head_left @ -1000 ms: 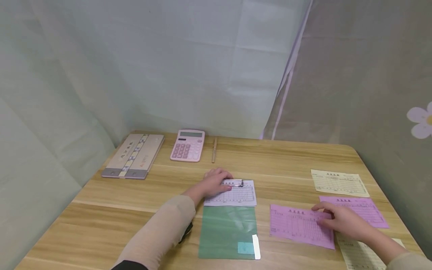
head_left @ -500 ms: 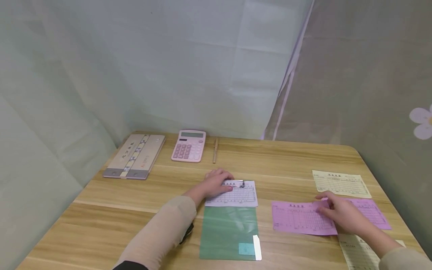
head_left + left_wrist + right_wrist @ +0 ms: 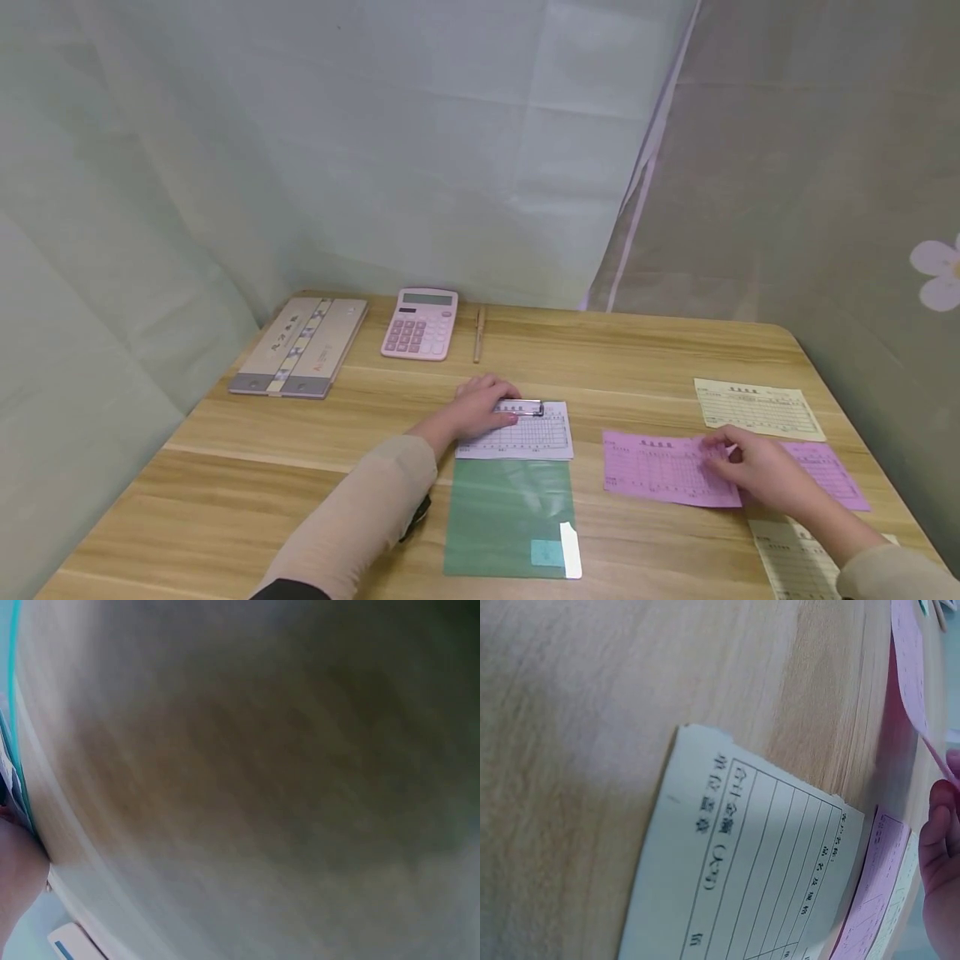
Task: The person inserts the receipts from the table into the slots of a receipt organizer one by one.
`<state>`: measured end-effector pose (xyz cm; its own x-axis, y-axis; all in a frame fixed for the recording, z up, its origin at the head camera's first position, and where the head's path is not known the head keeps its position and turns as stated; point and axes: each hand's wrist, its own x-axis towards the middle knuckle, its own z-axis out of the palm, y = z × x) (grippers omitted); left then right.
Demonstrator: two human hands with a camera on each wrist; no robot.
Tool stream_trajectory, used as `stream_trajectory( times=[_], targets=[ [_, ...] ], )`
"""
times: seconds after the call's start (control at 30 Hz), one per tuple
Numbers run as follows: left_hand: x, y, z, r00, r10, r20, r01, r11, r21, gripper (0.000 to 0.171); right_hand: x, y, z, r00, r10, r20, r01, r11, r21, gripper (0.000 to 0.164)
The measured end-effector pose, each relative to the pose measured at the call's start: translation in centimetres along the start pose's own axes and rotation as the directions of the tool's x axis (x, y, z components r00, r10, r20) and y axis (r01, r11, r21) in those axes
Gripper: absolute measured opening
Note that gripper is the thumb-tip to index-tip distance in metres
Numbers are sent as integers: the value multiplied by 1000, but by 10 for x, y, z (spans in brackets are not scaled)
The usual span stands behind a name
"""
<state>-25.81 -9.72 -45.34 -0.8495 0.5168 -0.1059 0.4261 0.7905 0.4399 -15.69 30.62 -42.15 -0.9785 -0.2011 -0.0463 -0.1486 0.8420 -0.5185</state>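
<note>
My left hand grips the top of a translucent green clipboard at its metal clip, thumb lying over the white printed forms under it. In the left wrist view only a bit of that hand shows at the left edge. Over to the right, my right hand pinches a pink form slip by its right end. The right wrist view has this slip raised off the table and bent, with curled fingers at its end. Another pink slip lies partly behind the hand.
One pale yellow slip lies behind the pink ones, another nearer me beneath the right forearm. Along the back of the wooden table are a notebook, a pink calculator and a pen. Curtains hang behind.
The held pink slip has shifted slightly away from me and its left end has risen. My right hand has moved a little; the left stays at the clip.
</note>
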Motion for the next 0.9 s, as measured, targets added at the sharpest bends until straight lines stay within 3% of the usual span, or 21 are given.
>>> stream_trajectory(
  times=[0.1, 0.27, 0.53, 0.7, 0.9],
  targets=[
    [0, 0, -1, 1000, 1, -4, -1, 1000, -7, 38, 1, 0, -1, 1000, 10, 22, -11, 1000, 25, 38],
    [0, -2, -2, 1000, 0, -19, 0, 1000, -7, 37, 5, -1, -8, 999, -34, -17, 34, 999, 13, 36],
    [-1, -3, -7, 1000, -2, -24, 2, 1000, -11, 38, 12, -16, -38, 996, -79, -36, 79, 997, -4, 37],
    [-1, -2, -8, 1000, -5, -26, 4, 1000, -9, 38, 16, -27, -51, 995, -91, -34, 94, 993, 74, 41],
    [-3, -1, -2, 1000, 1, 1, -1, 1000, -9, 39, 15, -34, -49, 998, -64, -15, 66, 980, 187, 47]
  ],
)
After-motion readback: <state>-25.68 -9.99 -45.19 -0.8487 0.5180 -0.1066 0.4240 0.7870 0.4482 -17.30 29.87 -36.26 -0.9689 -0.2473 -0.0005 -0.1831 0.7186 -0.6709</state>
